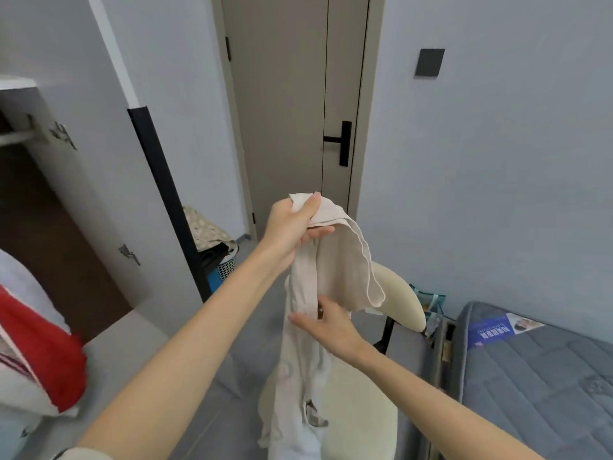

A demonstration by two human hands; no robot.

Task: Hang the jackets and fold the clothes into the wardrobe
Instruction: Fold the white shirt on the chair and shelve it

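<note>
A cream-coloured garment (341, 270) hangs in the air in front of me, over a chair. My left hand (292, 227) grips its bunched top edge, thumb and fingers curled round the cloth. Lower down, my right hand (328, 323) touches the hanging fabric with its fingers stretched out along it. The open wardrobe (49, 210) stands at the left, its dark interior and hanging rail partly in view. A red and white garment (36, 346) lies at the left edge, cut off by the frame.
A cream chair (398, 293) stands under the garment. A laundry basket (222, 257) with clothes sits by the closed door (285, 111). A grey mattress (537, 370) fills the lower right. A black post (166, 200) rises beside the wardrobe door.
</note>
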